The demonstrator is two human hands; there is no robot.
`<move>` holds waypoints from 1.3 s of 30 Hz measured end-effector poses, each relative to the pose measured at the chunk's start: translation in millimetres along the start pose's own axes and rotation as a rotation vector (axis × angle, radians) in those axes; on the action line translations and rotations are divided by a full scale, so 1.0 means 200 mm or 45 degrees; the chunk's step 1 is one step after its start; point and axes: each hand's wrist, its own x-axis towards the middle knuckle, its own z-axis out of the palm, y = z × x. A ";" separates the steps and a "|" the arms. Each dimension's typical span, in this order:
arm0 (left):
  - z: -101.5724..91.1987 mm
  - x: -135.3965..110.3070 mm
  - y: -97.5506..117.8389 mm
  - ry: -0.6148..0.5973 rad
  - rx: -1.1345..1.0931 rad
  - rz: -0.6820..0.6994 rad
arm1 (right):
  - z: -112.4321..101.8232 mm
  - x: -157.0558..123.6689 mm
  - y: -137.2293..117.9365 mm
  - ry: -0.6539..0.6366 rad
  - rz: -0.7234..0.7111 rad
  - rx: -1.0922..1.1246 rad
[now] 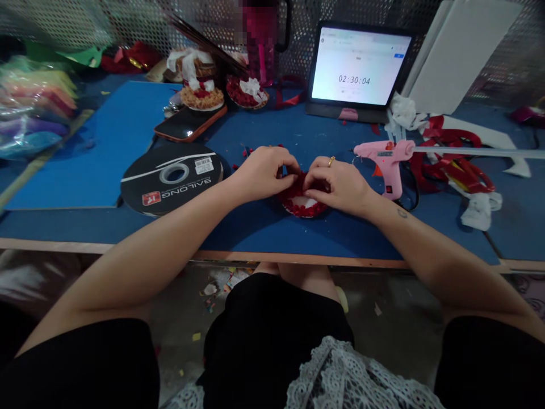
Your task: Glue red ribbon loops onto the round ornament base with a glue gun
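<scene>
A small round craft piece (303, 203), white in the middle with a red ruffled rim, lies on the blue table (255, 227) in front of me. My left hand (261, 170) curls over its left side, fingertips pinched on the red trim. My right hand (338, 182), with a ring on one finger, curls over the right side and also pinches the red trim. Both hands touch the piece and hide much of its top.
A pink glue gun (385, 162) stands right of my hands, beside red ribbon scraps (451, 165). A black tape reel (172, 176) and a phone (189, 122) lie to the left. A tablet (360, 65) showing a timer and finished decorations (202, 94) are at the back.
</scene>
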 end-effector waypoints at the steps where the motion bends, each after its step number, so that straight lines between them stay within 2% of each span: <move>1: 0.00 0.00 0.00 -0.001 0.002 -0.002 | 0.00 0.00 0.00 0.002 0.000 -0.003; 24: 0.00 0.00 0.00 -0.012 0.003 -0.001 | 0.00 0.00 0.00 -0.017 0.015 0.028; 34: -0.01 0.00 0.00 -0.023 -0.015 -0.004 | -0.03 0.01 0.05 -0.010 -0.074 0.192; 39: -0.01 0.00 0.00 -0.021 0.009 0.008 | -0.03 0.01 0.03 -0.012 -0.055 0.181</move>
